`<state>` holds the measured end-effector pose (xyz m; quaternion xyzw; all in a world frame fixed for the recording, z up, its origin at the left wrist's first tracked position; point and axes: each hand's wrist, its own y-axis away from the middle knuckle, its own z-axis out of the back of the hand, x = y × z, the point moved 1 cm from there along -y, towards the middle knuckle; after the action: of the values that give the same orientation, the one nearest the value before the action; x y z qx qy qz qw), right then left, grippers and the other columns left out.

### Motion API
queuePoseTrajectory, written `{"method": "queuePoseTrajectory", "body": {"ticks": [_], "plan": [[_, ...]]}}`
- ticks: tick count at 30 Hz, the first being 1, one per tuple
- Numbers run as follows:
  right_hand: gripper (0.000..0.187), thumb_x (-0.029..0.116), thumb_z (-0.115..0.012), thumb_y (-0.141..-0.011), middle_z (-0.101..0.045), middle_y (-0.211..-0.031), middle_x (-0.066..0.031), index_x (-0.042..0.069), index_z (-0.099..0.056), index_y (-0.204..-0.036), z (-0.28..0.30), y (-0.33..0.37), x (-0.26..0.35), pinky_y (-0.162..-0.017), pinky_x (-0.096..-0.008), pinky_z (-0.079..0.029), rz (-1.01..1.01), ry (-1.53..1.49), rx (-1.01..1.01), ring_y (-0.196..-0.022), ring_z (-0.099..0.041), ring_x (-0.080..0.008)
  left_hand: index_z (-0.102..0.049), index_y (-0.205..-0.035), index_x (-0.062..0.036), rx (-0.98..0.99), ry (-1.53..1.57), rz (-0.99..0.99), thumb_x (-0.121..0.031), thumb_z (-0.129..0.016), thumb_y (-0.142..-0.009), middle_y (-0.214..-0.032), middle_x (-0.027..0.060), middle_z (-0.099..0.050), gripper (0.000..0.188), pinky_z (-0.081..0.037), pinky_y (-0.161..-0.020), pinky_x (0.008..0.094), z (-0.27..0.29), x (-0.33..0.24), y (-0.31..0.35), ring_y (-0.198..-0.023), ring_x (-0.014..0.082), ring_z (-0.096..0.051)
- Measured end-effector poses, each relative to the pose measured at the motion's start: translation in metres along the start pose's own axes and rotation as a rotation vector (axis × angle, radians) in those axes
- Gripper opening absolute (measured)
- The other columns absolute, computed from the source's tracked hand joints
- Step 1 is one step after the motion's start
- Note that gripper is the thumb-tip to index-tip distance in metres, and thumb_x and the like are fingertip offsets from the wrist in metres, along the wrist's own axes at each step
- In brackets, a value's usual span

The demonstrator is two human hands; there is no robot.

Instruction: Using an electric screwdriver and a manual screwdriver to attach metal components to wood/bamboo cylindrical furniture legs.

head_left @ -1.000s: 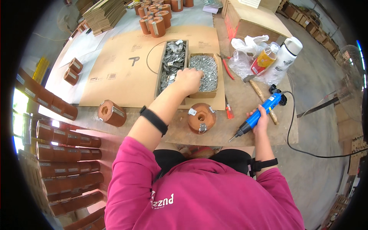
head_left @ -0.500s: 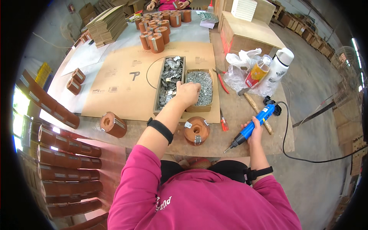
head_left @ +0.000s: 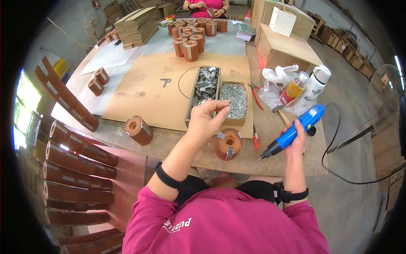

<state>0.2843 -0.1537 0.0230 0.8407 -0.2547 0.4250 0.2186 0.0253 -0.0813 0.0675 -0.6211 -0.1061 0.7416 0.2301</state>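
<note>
- Change, left side: your left hand (head_left: pixel 206 118) is now drawn back from the screws toward you; half a second ago its fingers were at the box. Judgement: a pick from the stock appears complete.
- Change, right side: your right hand (head_left: pixel 297 137) now holds the blue electric screwdriver (head_left: pixel 287 139) higher in the frame, right of centre. Its bit points to the lower left, apart from the workpiece. Judgement: the tool is ready but not engaged.
- Left grip: thumb and index fingertip are brought close together. You cannot confirm from this view whether a screw sits between them.
- Right grip: fingers are wrapped firmly around the driver body.
- Workpiece: the brown hollow cylinder (head_left: pixel 237 145) stands on the workbench (head_left: pixel 186 148) just below the frame's centre, bore facing up, metal tabs at its rim. Neither hand touches it.
- Container 1: the long wooden tray (head_left: pixel 193 94), at centre, holds a heap of flat grey metal plates (head_left: pixel 207 84). Your left hand overlaps its lower end in view.
- Container 2: the cardboard box (head_left: pixel 238 122), just right of the tray, holds many loose silver screws (head_left: pixel 235 99).
- Adjacent: a red-handled screwdriver (head_left: pixel 256 142) lies right of the cylinder.
</note>
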Motion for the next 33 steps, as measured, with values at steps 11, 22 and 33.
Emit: {"method": "queuePoseTrajectory", "body": {"ticks": [11,22,33], "plan": [[0.042,0.023,-0.048,-0.081,-0.049,-0.074,-0.0077,-0.001,-0.035,-0.112,-0.099,0.070,0.065,-0.066,-0.0373,-0.050,0.451,0.021,0.596,-0.063,-0.052,-0.0167,-0.062,-0.082,0.0001,0.014,0.015,-0.113,0.003,-0.058,-0.073,-0.083,0.0076,-0.065,0.010,-0.037,-0.094,0.0385,0.003,-0.009,0.052,-0.079,0.0140,-0.062],[0.041,0.024,-0.044,-0.082,-0.048,-0.076,-0.0080,0.000,-0.032,-0.114,-0.111,0.091,0.050,-0.070,-0.0404,-0.049,0.531,-0.056,0.697,-0.067,-0.052,-0.0178,-0.059,-0.075,-0.0031,0.196,-0.130,-0.045,-0.001,-0.066,-0.067,-0.073,0.0049,-0.063,0.011,-0.040,-0.091,0.0397,0.004,-0.004,0.069,-0.070,0.0183,-0.062],[0.047,0.011,-0.050,-0.077,-0.052,-0.076,-0.0104,0.000,-0.027,-0.116,-0.108,0.089,0.041,-0.067,-0.0420,-0.050,0.503,-0.140,0.737,-0.064,-0.055,-0.0200,-0.059,-0.077,-0.0043,0.249,-0.053,-0.056,0.000,-0.065,-0.067,-0.074,0.0052,-0.062,0.012,-0.040,-0.089,0.0380,-0.001,-0.006,0.071,-0.074,0.0209,-0.061]]}}
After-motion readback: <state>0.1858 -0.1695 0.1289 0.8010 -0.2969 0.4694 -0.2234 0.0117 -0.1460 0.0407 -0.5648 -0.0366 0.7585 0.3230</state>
